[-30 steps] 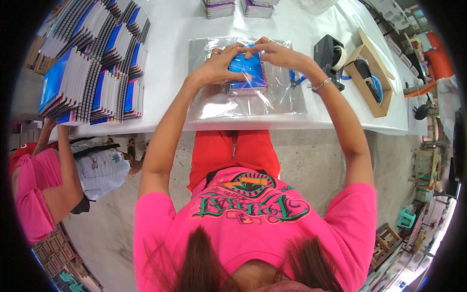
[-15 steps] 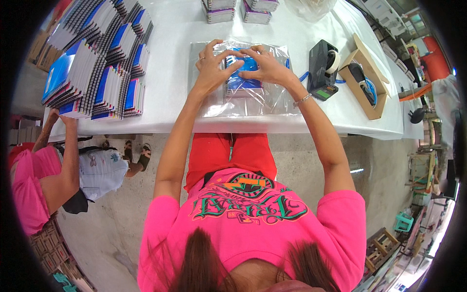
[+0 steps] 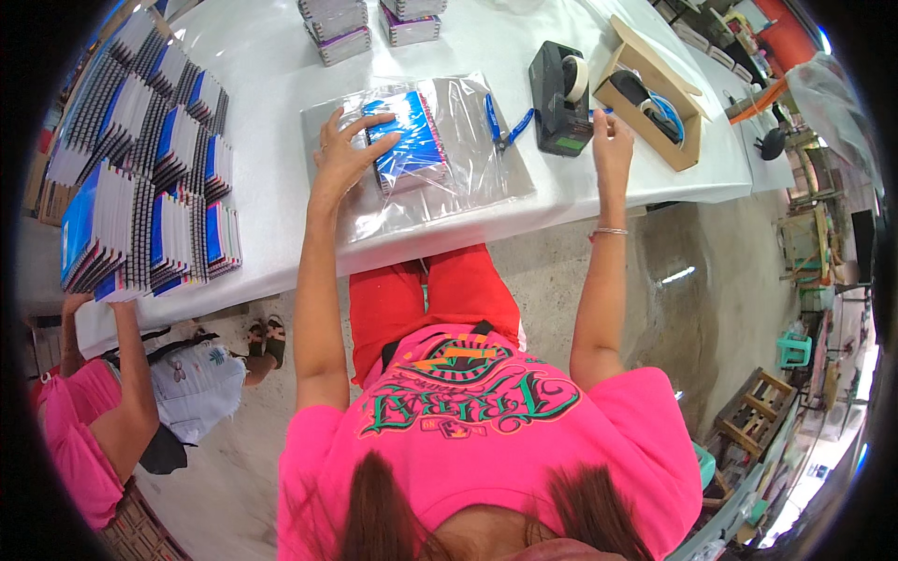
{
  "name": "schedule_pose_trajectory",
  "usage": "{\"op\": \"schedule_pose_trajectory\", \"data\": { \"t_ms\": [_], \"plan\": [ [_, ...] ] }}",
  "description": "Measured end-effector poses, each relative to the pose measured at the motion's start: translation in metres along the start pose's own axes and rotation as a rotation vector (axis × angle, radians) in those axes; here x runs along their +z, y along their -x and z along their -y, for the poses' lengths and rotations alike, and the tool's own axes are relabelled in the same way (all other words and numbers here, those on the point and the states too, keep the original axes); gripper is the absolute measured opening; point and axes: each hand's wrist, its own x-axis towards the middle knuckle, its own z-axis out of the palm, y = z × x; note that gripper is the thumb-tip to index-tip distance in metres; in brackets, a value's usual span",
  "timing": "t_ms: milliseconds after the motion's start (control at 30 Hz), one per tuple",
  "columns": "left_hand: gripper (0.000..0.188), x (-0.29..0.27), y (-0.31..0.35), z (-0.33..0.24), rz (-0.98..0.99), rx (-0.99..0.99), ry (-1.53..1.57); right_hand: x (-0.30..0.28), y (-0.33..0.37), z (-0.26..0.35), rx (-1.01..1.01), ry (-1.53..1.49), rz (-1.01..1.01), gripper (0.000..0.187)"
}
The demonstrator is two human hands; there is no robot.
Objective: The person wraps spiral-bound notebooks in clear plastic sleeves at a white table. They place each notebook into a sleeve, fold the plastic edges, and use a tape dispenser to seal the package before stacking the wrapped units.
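My left hand [image 3: 341, 154] lies flat with spread fingers on a small stack of blue spiral notebooks [image 3: 404, 140] wrapped in a clear plastic bag [image 3: 468, 159] on the white table [image 3: 281, 84]. My right hand [image 3: 613, 140] is off the bag, raised right beside the black tape dispenser [image 3: 558, 84]; its fingers are together and whether they pinch a piece of tape I cannot tell. Blue-handled pliers [image 3: 500, 122] lie on the bag's right part, between my two hands.
Many stacked blue spiral notebooks [image 3: 140, 178] fill the table's left side. Two wrapped bundles [image 3: 369, 19] sit at the far edge. A cardboard box [image 3: 650, 93] with tape rolls stands to the right. Another person in pink [image 3: 84, 421] crouches at lower left, with a hand under the table's edge.
My right hand left the bagged notebooks and moved right to the tape dispenser. My left hand stayed on the notebooks, and the view shifted left.
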Motion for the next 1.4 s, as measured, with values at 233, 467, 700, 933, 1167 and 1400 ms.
{"op": "schedule_pose_trajectory", "data": {
  "t_ms": [233, 467, 700, 933, 1167, 1400],
  "plan": [
    [0.05, 0.002, 0.001, 0.002, -0.001, 0.01, -0.036, -0.006, -0.011, -0.01, 0.322, -0.318, 0.264, 0.029],
    [0.05, 0.003, -0.001, 0.008, -0.007, -0.008, -0.017, -0.004, 0.015, 0.007, 0.312, -0.659, 0.049, 0.019],
    [0.053, 0.003, -0.004, 0.012, -0.003, 0.049, 0.038, -0.011, 0.051, -0.029, 0.382, -0.441, 0.176, 0.018],
    [0.053, 0.006, -0.007, 0.021, -0.03, 0.094, 0.037, 0.011, 0.052, 0.022, 0.007, -0.251, 0.473, 0.019],
    [0.061, -0.002, -0.004, 0.004, 0.058, -0.006, 0.012, 0.12, 0.045, 0.11, -0.376, -0.355, 0.989, 0.026],
    [0.062, -0.001, -0.003, 0.01, 0.01, 0.025, 0.004, 0.167, 0.034, 0.132, -0.385, -0.009, 1.27, 0.024]
  ]
}}
